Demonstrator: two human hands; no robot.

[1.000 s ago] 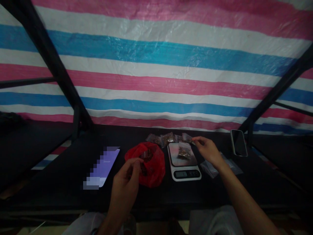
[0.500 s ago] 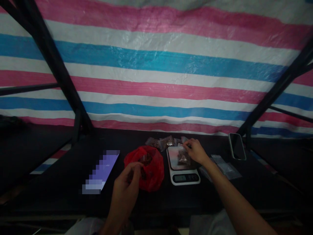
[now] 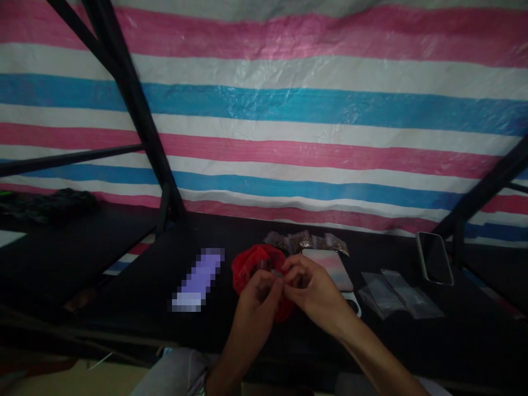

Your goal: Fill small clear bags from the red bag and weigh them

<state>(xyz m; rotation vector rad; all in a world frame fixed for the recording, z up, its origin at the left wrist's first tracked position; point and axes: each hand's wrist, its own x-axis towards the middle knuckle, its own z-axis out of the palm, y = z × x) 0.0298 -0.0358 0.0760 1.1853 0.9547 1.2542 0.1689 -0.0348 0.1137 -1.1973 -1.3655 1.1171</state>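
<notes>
My left hand [image 3: 262,294] and my right hand [image 3: 309,286] meet over the front of the red plastic bag [image 3: 243,269]. Both have their fingertips pinched on a small clear zip bag [image 3: 276,273]; only a bit of its edge shows, and its contents are hidden by my fingers. Dark bits sit inside the red bag's opening. Just right of it is the white kitchen scale [image 3: 330,267], its display partly covered by my right hand. Small zip bags filled with brown dried material [image 3: 300,240] lie in a row behind the scale.
Flat clear zip bags [image 3: 400,297] lie right of the scale, with a phone [image 3: 435,258] beyond them. A blurred-out purple screen [image 3: 202,280] lies on the left of the black table [image 3: 136,297]. Black metal struts [image 3: 140,121] stand before a striped tarp [image 3: 289,132].
My right hand has taken the filled zip bag off the scale and brought it left to my left hand. The view has shifted left.
</notes>
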